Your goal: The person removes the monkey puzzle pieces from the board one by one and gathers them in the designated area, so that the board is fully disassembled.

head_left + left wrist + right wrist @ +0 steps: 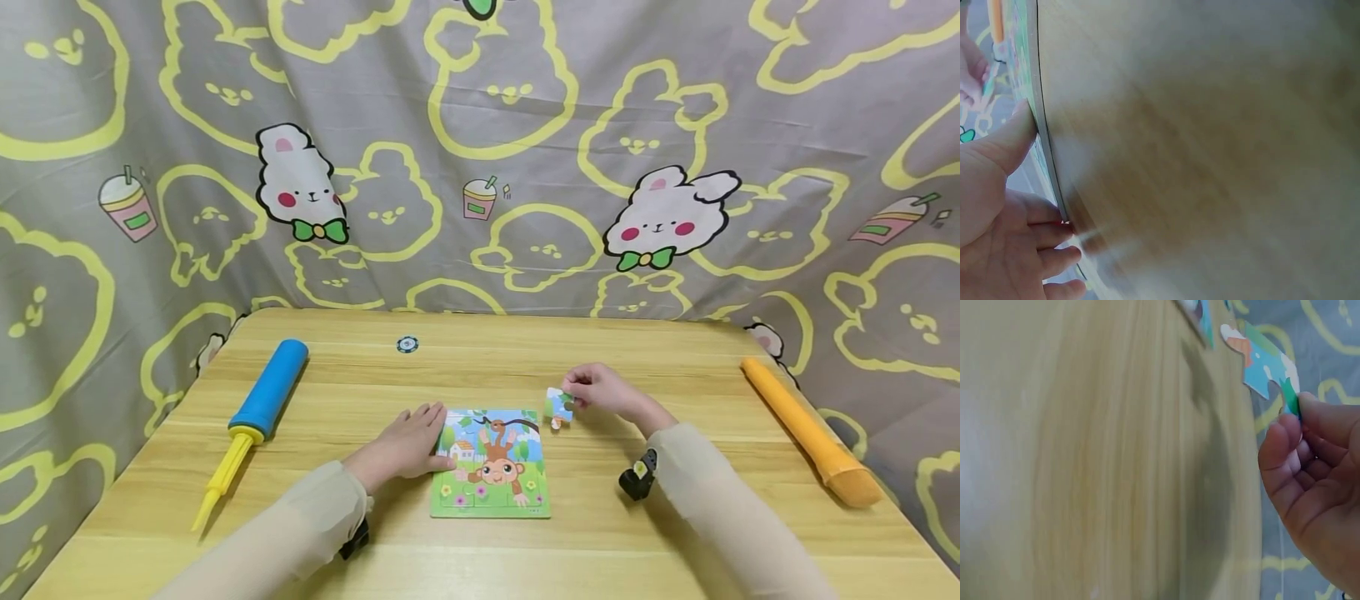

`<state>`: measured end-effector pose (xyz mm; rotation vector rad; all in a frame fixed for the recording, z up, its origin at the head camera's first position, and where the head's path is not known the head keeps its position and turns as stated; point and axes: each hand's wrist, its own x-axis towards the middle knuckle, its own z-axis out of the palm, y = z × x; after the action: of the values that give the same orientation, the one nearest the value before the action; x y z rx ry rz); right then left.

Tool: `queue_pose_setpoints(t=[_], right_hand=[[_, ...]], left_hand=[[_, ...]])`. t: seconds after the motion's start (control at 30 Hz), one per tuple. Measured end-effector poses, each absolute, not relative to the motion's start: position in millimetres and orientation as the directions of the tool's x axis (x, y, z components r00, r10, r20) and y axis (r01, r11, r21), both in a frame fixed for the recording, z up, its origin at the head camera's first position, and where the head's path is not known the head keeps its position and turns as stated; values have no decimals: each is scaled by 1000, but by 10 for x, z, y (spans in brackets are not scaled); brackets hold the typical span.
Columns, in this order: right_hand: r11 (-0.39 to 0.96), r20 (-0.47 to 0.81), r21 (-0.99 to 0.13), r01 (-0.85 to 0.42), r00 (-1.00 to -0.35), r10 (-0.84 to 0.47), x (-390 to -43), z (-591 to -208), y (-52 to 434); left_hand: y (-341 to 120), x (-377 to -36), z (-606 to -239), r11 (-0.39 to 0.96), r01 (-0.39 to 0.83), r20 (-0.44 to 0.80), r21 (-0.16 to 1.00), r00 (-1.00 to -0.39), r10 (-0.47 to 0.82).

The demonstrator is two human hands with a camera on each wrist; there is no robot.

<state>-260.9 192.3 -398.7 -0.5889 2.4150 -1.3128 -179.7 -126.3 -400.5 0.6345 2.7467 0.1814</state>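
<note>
Near the middle of the wooden table (517, 558), a square puzzle (495, 467) lies flat, its picture showing a monkey hanging by its tail from a branch, with a small house and flowers about it. The person's left hand (405, 442) rests at the puzzle's left edge, thumb laid over onto the printed face, the other fingers reaching out along the side, loosely extended with slight gaps between them. Just beyond the puzzle's upper right corner, the right hand (606, 392) pinches a loose puzzle piece (557, 406) between thumb and index finger, the remaining fingers curled in behind; the right wrist view shows this piece tilted and held up off the wood, its colours blue, green, white and orange-brown. Farther back lies a round chip (407, 344). At the left sits a blue and yellow pump (272, 387), at the right an orange tube (806, 429) with a wider near end. Behind the table hangs a grey curtain (420, 275) with yellow animal outlines.
</note>
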Motion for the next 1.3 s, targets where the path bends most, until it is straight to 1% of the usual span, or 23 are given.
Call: queue_pose_setpoints(t=[0.3,0.43,0.8,0.97,1.17,1.3], right_hand=[[586,-160,-797,-146,-885,-438,-2768,-4128,2028],[612,-168,-777,-147,-889,-426,-2811,-4152,2020],[667,-175,-733,-136,-909,-378,-2851,-4154,1981],[661,-185,-742,-114,-913,-365,-2855,-4144,1982],[639,-149,-756,-144,-912,-382,-2854,-4093,1969],[621,-76,-751,-225,-905,-419,-2835,-4043,1884]], left_hand=[[-1259,-1796,-4004,891,409,-272,194,-851,450],[-1255,-1802,-4012,891,410,-270,196,-851,451],[-1257,-1819,-4037,886,416,-267,204,-847,459],[-1272,-1818,-4039,882,413,-263,225,-846,463],[-1307,-1816,-4040,874,407,-261,265,-842,471],[-1331,-1812,-4041,865,408,-253,293,-839,482]])
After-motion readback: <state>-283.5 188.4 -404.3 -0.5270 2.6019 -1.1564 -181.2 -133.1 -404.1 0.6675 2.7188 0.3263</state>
